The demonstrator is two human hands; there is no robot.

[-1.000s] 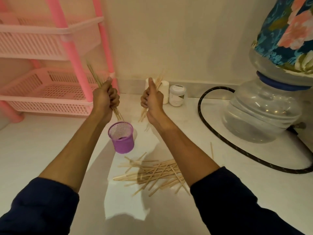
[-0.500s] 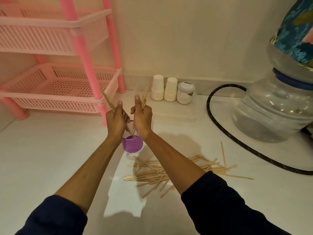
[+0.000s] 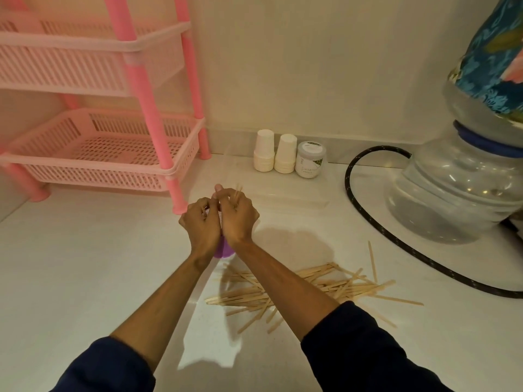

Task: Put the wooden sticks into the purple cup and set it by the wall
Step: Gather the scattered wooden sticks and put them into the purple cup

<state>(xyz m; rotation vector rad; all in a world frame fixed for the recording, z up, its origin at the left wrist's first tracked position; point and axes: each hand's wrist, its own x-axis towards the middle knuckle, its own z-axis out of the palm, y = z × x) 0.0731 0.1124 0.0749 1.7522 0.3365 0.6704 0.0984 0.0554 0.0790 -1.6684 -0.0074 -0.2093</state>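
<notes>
The purple cup (image 3: 223, 251) stands on the white counter, almost fully hidden behind my two hands; only its lower edge and a bit of mesh show. My left hand (image 3: 199, 224) and my right hand (image 3: 239, 215) are pressed together right over the cup's mouth. A few thin wooden sticks (image 3: 237, 190) poke up from my right fist. Whether my left hand holds sticks is hidden. A loose pile of wooden sticks (image 3: 317, 287) lies on the counter to the near right of the cup, partly under my right forearm.
A pink slatted rack (image 3: 113, 154) stands at the back left, its front leg (image 3: 177, 199) close to my left hand. Two white cup stacks (image 3: 274, 154) and a small jar (image 3: 310, 159) sit by the wall. A black hose (image 3: 365, 210) and a water jug (image 3: 458, 190) fill the right.
Both hands have come together and dropped onto the cup's mouth. The sticks that stood tall in each fist a second ago now show only as short tips above my right hand.
</notes>
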